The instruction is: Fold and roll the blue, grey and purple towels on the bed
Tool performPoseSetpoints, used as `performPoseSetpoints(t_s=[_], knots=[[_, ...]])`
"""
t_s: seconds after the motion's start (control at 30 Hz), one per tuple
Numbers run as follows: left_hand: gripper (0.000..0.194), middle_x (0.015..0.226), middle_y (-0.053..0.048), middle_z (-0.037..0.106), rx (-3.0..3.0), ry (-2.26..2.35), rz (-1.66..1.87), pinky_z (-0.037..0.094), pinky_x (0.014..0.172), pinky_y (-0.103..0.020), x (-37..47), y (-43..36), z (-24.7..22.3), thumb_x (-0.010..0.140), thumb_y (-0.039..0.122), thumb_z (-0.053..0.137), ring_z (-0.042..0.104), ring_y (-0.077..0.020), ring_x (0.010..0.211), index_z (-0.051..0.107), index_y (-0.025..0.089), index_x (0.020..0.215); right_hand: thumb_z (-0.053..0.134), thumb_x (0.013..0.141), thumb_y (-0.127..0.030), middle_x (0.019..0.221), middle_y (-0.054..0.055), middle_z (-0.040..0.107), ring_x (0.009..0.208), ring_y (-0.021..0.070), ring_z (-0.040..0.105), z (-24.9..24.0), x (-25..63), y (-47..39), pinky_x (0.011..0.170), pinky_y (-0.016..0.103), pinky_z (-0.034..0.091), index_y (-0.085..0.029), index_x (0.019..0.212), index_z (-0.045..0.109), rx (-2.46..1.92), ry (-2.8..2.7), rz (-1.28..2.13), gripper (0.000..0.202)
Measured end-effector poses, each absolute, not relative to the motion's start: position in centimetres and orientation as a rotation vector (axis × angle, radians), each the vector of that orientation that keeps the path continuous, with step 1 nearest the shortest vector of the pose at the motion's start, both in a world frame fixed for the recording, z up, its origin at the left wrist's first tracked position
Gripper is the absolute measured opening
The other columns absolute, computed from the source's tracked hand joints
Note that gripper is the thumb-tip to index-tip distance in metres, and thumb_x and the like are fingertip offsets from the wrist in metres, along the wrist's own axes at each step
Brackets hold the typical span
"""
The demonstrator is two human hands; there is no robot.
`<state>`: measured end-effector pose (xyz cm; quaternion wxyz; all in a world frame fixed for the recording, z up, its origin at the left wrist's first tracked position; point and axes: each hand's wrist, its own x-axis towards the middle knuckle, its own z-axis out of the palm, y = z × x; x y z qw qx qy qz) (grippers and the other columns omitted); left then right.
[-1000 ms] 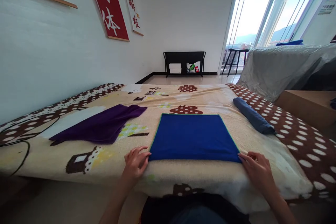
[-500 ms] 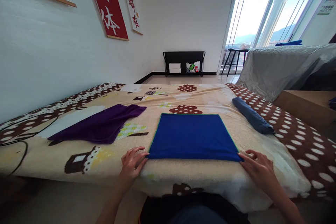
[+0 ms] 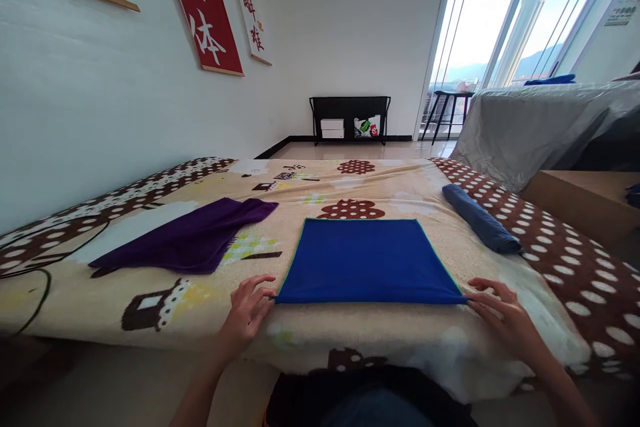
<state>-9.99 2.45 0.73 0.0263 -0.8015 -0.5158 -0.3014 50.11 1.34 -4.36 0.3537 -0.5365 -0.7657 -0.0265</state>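
A blue towel with thin green edging lies flat in front of me on the patterned blanket. At its near left corner, my left hand pinches the cloth between thumb and fingers. My right hand grips the near right corner in the same way. Between both hands the near edge is drawn straight and taut. Left of the blue towel, a purple towel lies loosely spread with uneven edges. A grey-blue rolled cloth rests to the right, beyond my right hand.
A dark cable loops over the bed's left side. Cardboard and furniture under a plastic cover stand at the right. By the far wall is a black rack, with a stool near the window.
Both hands have moved slightly outward, pulling the near corners of the blue towel apart. Its near edge is stretched wider and tighter. The purple towel and the rolled cloth stay put.
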Motion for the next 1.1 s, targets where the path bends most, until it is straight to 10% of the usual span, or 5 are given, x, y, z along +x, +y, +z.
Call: performPoseSetpoints(t_s=[0.23,0.5,1.1], knots=[[0.016,0.135,-0.011,0.058,-2.244,-1.731,-0.806,0.034,0.098,-0.05,-6.8,3.3,0.0,0.091,0.022,0.046,0.046,-0.0318,0.127,0.061,0.021,0.085,0.046,0.095,-0.04,0.123,0.01,0.062,0.11,0.03,0.056,-4.4,46.3,2.4,0.093,0.051,0.041,-0.022,0.088,0.069,-1.581,-1.921,-0.305,0.03],[0.044,0.133,-0.012,0.06,-2.116,-1.453,-0.898,0.034,0.101,-0.05,1.4,2.9,0.0,0.083,0.0,0.047,0.052,-0.0314,0.125,0.06,0.024,0.118,0.045,0.085,-0.008,0.125,0.012,0.061,0.112,0.027,0.055,-3.4,36.3,2.1,0.098,0.047,0.035,-0.022,0.119,0.06,-1.396,-1.852,-0.527,0.04],[0.019,0.101,-0.007,0.069,-2.461,-1.068,-0.876,0.05,0.088,-0.036,1.0,2.8,-0.7,0.098,0.018,0.053,0.064,-0.021,0.097,0.066,0.022,0.11,0.054,0.098,-0.023,0.103,0.005,0.069,0.092,0.0176,0.062,-3.1,37.5,2.0,0.088,0.036,0.046,-0.027,0.134,0.061,-1.088,-2.16,-0.191,0.036]])
